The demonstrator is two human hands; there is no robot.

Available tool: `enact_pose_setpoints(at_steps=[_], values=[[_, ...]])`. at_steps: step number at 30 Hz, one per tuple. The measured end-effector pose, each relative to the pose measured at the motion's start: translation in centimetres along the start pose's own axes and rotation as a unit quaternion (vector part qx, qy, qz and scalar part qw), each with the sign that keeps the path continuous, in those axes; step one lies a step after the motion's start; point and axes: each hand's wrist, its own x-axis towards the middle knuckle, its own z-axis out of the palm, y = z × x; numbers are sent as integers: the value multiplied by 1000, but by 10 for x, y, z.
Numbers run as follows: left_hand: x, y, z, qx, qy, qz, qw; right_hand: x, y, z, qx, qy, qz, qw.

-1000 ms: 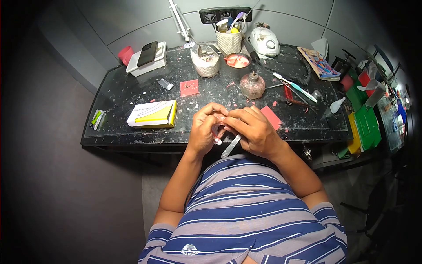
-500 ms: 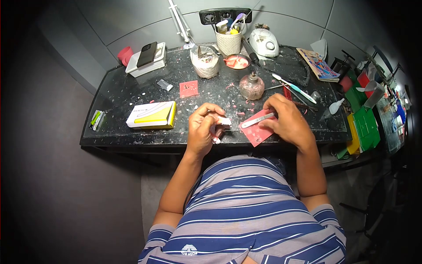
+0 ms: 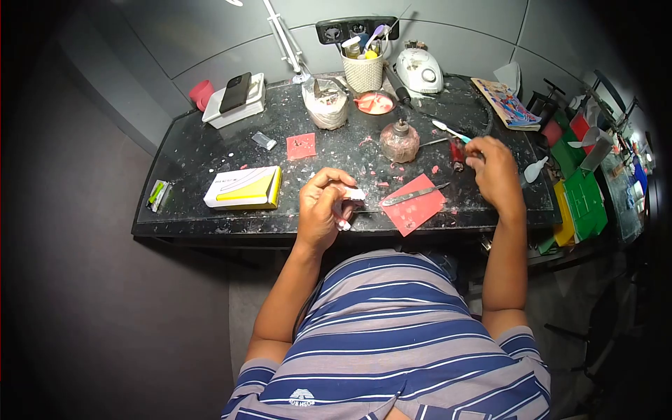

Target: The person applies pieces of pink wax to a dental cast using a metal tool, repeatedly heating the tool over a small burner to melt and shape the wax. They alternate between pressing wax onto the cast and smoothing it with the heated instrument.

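Observation:
My left hand [image 3: 326, 208] is closed around a small white and pink piece [image 3: 354, 194], held just above the table's front edge. Most of that piece is hidden by the fingers. My right hand [image 3: 495, 173] is at the right of the table, its fingers curled on the handle of a toothbrush [image 3: 449, 130] with a white head and teal part. The rest of that handle is covered by the hand. A slim metal hand tool [image 3: 414, 195] lies across a pink sheet [image 3: 418, 213], between my two hands.
The black table [image 3: 189, 150] is strewn with pink and white crumbs. A yellow-white box [image 3: 243, 187] lies left. Behind stand a glass bottle [image 3: 400, 143], a bagged container [image 3: 326, 108], a bowl [image 3: 376, 103] and a white machine [image 3: 420, 70]. A red-handled tool [image 3: 458, 157] is near my right hand.
My right hand has let go of the metal tool, which now lies on the pink sheet. That hand has moved right and away from me to the toothbrush. My left hand stays put.

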Motion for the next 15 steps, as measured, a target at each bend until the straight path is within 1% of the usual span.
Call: enact_pose_setpoints(at_steps=[1, 2, 3, 4, 5, 6, 8, 9, 10, 12, 14, 15], values=[[1, 1, -1, 2, 0, -1, 1000, 6, -10, -9, 70, 18, 8, 997], [5, 4, -3, -3, -13, -23, 1000, 13, -14, -14, 138, 39, 14, 990], [12, 6, -4, -7, -26, -43, 999, 21, -9, -14, 149, 66, -8, 987], [20, 9, -4, -4, -29, -40, 999, 30, -9, -13, 150, 70, -9, 986], [30, 13, -4, 41, -5, -21, 999, 40, -10, -13, 284, 82, 8, 955], [41, 16, -4, 85, 17, -2, 996, 51, -11, -12, 413, 91, 24, 906], [65, 35, 7, 126, 42, 31, 991, 77, -14, -15, 471, 81, -5, 879], [78, 43, 5, 149, 28, 45, 987, 87, -17, -13, 483, 88, -17, 871], [90, 50, 2, 171, 13, 60, 983, 95, -19, -7, 498, 89, -13, 862], [108, 53, 1, 191, 15, 89, 977, 105, -14, 9, 545, 56, 12, 837], [116, 48, -2, 177, 17, 88, 980, 102, -11, 24, 574, 74, 21, 815], [121, 37, -10, 162, 34, 91, 982, 100, -7, 30, 583, 80, 38, 808]])
